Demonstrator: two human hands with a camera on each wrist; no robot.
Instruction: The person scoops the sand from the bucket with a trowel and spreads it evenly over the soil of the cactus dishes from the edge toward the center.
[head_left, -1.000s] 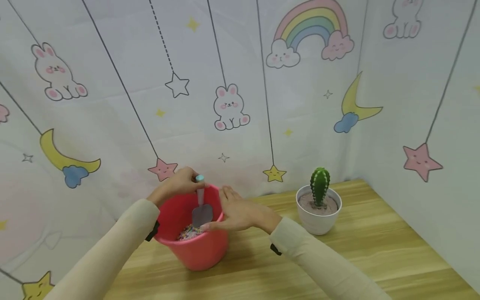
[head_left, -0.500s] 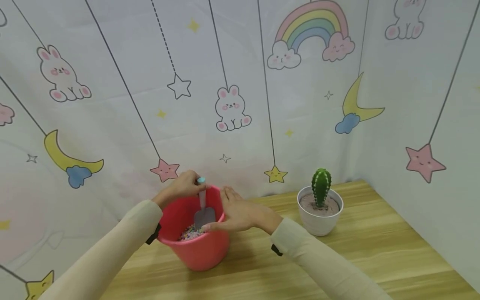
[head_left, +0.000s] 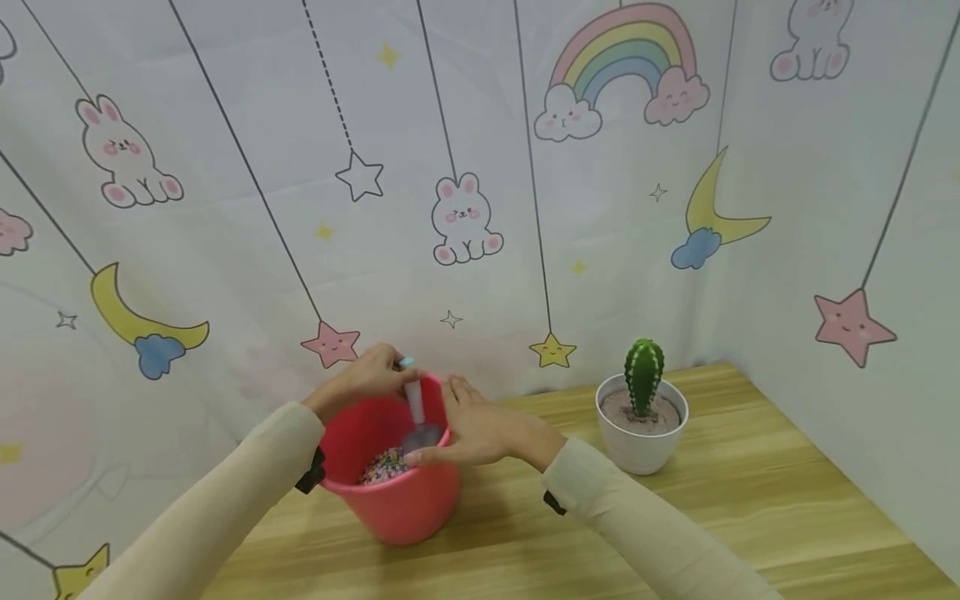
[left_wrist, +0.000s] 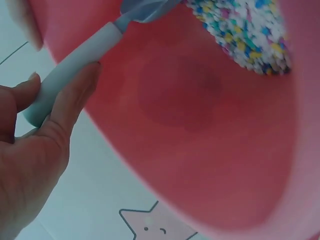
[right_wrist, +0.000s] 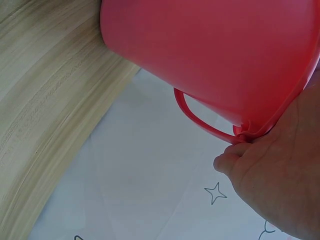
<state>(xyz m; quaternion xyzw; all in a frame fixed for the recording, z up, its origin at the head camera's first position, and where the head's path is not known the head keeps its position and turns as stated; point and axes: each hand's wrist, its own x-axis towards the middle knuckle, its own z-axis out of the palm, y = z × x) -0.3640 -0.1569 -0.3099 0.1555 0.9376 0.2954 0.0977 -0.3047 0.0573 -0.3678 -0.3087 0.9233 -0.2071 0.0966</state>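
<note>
A pink-red bucket [head_left: 401, 504] stands on the wooden table, with small multicoloured beads [left_wrist: 245, 35] lying inside. My left hand [head_left: 367, 375] is over the far part of the bucket's opening. Its fingers and thumb pinch the top of a small trowel [left_wrist: 75, 62], which has a pale handle with a light green end. In the head view the trowel's grey blade points down by the bucket's right inner wall, partly behind my right thumb. My right hand [head_left: 483, 425] rests on the bucket's right rim, fingers extended toward the back and thumb across the near rim.
A potted cactus [head_left: 643, 379] in a white pot stands on the table to the right. Behind the wooden table [head_left: 675, 533] hangs a white cloth [head_left: 495, 125] printed with rabbits, stars and moons. On the bucket's outside is a red handle [right_wrist: 205, 122].
The trowel has tipped, its blade shifting to the right against the bucket's inner wall and showing less of its face. My right hand has kept its place on the rim.
</note>
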